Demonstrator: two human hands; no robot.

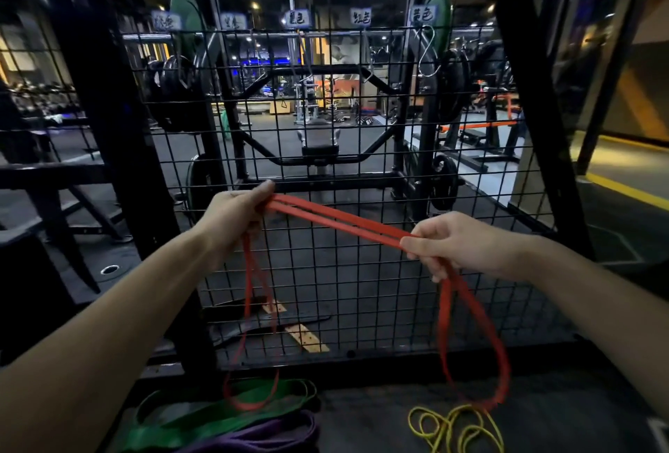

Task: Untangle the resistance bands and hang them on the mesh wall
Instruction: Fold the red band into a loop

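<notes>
With my left hand (235, 213) and right hand (452, 246) clamped on the flat red rubber resistance band (336, 218) before the black wire mesh wall (362, 271), nothing hangs yet; green (217, 413), purple (260, 434) and yellow bands (456, 427) lie below it.

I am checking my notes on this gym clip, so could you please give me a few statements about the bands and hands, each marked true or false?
1. Both hands hold the red band. True: the left hand and right hand each grip it.
2. The red band already hangs on the mesh wall. False: it is stretched between the hands, its loops hanging down.
3. The yellow band lies on the floor at lower right. True.
4. The green band hangs from the S-hook. False: it lies on the floor beside the purple band.
5. The S-hook carries nothing. True.
</notes>
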